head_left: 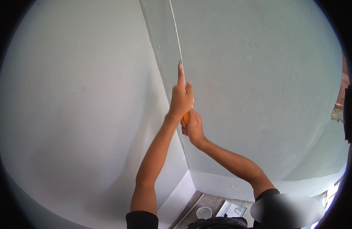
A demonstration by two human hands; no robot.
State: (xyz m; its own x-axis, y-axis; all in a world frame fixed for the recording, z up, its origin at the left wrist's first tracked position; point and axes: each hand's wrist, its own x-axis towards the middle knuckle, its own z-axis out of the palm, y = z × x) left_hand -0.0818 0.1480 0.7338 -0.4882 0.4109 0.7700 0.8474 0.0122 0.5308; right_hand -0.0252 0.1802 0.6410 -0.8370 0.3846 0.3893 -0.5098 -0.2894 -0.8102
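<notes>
A long, thin white pole [176,30] runs up through the middle and out past the top edge, so its far end is hidden. At its lower end shows an orange grip [186,118]. My right hand [196,128] is closed round this grip, with the fingers curled under. Just above it my left hand [181,100] holds the pole, its index finger stretched along the shaft and its thumb on the other side. Both arms are raised in front of a grey-green wall [252,76], close to the corner with a paler wall [80,126].
On the floor below, a pale round bucket [204,213] stands beside a white paint tray [226,210]. A long narrow strip [189,210] lies along the left wall's foot. Far right, bare brick [343,84] shows next to a dark upright shape [348,114].
</notes>
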